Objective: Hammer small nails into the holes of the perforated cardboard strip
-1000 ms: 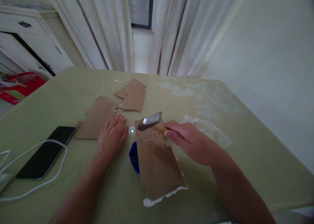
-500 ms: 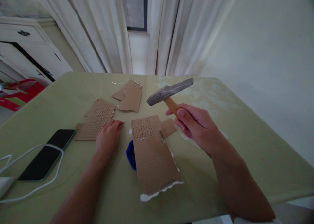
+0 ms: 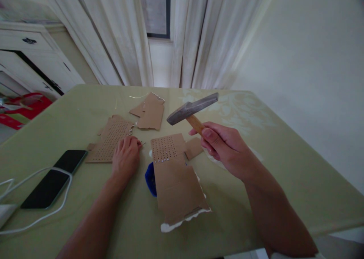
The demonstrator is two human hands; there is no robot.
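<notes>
My right hand (image 3: 220, 143) is wrapped round the wooden handle of a hammer (image 3: 193, 108), whose grey metal head is raised above the table. My left hand (image 3: 127, 156) rests at the right edge of a hole-punched cardboard sheet (image 3: 106, 141), fingertips pinched on a thin nail (image 3: 143, 143) that points right. Between the hands lies a larger cardboard piece (image 3: 178, 187), with rows of holes in its far part and a line of small shiny nail heads below them. A blue object (image 3: 150, 179) shows partly from under its left side; the rest is hidden.
Torn cardboard scraps (image 3: 152, 115) lie farther back, and a small cardboard piece (image 3: 193, 147) sits right of the middle sheet. A phone (image 3: 54, 179) and a white cable (image 3: 64, 202) are at the left of the green-covered table (image 3: 284, 168). Curtains hang behind.
The hammer and my right hand have shifted slightly left. My left hand has lifted its fingertips a little, and the nail shows more clearly.
</notes>
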